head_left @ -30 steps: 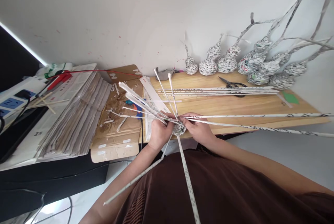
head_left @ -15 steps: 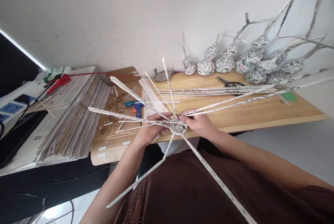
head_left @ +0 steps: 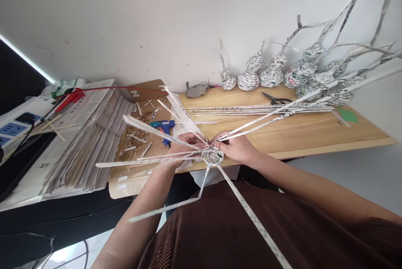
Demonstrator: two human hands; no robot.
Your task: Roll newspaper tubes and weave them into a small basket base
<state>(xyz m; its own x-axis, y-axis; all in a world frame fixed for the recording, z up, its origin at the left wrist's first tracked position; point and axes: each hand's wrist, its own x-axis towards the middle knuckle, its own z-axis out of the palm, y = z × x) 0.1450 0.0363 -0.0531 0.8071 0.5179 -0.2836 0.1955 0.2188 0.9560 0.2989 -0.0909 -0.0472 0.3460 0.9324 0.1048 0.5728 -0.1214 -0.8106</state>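
A small round woven base of rolled newspaper (head_left: 212,157) sits between my two hands, just over the table's front edge. Long paper tubes radiate from it; one bends down over my left forearm, another (head_left: 248,206) runs across my shirt. My left hand (head_left: 187,147) is closed on the base's left side, its fingers partly hidden behind the tubes. My right hand (head_left: 237,147) pinches at the far right rim, where two long paper tubes (head_left: 266,116) slant up to the right.
Several woven paper gourds (head_left: 271,75) line the wall at the back right. Loose paper tubes (head_left: 251,110) and black-handled scissors (head_left: 278,99) lie on the wooden table. Left are a blue glue gun (head_left: 166,129), a cardboard sheet with scraps, a stack of newspapers (head_left: 91,147) and a power strip (head_left: 19,122).
The woven base has turned counter-clockwise in my hands. Its left tubes have swung lower and its upper tubes leftward, while the two right tubes now point higher.
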